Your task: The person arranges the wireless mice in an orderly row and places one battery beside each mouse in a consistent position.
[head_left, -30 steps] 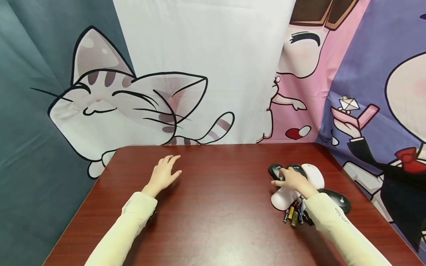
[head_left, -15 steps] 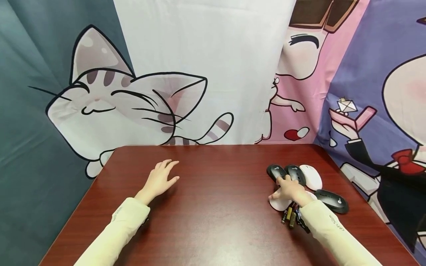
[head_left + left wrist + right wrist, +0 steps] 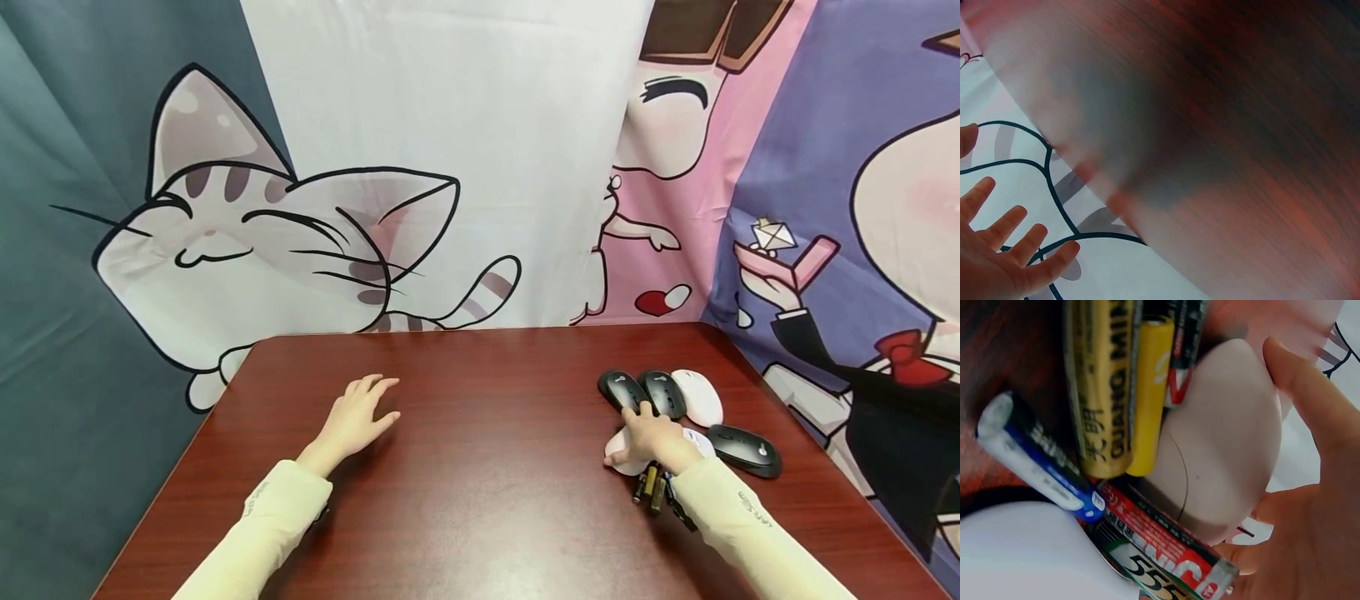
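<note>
On the right of the table, my right hand (image 3: 654, 440) holds a white computer mouse (image 3: 621, 460), thumb on one side and fingers on the other. The right wrist view shows this mouse (image 3: 1229, 425) up close, with batteries against it: a gold one (image 3: 1100, 387), a yellow one (image 3: 1150, 394), a blue-and-white one (image 3: 1035, 456) and a red-and-black one (image 3: 1166, 537). Part of a second white mouse (image 3: 699, 442) shows beside the wrist. Over the table's left half, my left hand (image 3: 352, 423) has its fingers spread and holds nothing; the left wrist view also shows its fingers apart.
Two black mice (image 3: 621, 390) and another white mouse (image 3: 699, 397) stand in a row beyond my right hand. A further black mouse (image 3: 744, 450) lies to its right. Printed cloth (image 3: 525, 167) hangs behind the far edge of the brown table (image 3: 480, 467).
My right hand has drawn back toward me, off the black mice and onto the white mouse. My left hand has shifted slightly nearer and to the left, fingers still spread.
</note>
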A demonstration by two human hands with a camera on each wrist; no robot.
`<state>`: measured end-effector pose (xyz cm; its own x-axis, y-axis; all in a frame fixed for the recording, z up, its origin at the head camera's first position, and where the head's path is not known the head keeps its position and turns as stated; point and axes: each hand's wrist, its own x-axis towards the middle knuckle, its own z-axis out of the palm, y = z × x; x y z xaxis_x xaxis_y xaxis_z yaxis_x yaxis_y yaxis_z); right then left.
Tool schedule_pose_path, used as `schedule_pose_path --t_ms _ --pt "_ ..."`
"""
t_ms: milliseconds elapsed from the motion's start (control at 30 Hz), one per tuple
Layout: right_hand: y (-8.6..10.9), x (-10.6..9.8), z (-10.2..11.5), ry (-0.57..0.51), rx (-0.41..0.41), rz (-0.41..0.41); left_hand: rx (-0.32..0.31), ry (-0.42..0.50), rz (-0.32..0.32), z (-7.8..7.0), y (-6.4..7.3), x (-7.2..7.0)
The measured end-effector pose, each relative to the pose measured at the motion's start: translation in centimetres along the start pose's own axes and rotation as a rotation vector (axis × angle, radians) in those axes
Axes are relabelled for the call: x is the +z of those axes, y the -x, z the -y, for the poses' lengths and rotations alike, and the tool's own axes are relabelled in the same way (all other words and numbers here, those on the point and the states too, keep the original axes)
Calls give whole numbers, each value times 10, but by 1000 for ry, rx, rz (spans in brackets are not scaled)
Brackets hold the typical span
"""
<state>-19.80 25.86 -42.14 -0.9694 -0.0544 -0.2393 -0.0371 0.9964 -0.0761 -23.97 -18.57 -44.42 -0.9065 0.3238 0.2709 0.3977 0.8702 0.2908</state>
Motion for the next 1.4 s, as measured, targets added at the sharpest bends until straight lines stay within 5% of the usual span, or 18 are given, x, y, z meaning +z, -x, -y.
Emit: schedule_pose_path --t_ms 267,600,1033,1200,1400 --pt "0 6 3 93 83 -26 -5 20 8 3 4 -2" --pt "0 10 5 120 73 15 -37 66 68 8 9 -1" --pt "1 12 3 75 37 -35 0 69 21 6 11 0" --pt "4 11 4 59 -4 -116 15 76 10 7 12 2" --pt "8 14 15 35 -179 -187 2 86 28 6 13 4"
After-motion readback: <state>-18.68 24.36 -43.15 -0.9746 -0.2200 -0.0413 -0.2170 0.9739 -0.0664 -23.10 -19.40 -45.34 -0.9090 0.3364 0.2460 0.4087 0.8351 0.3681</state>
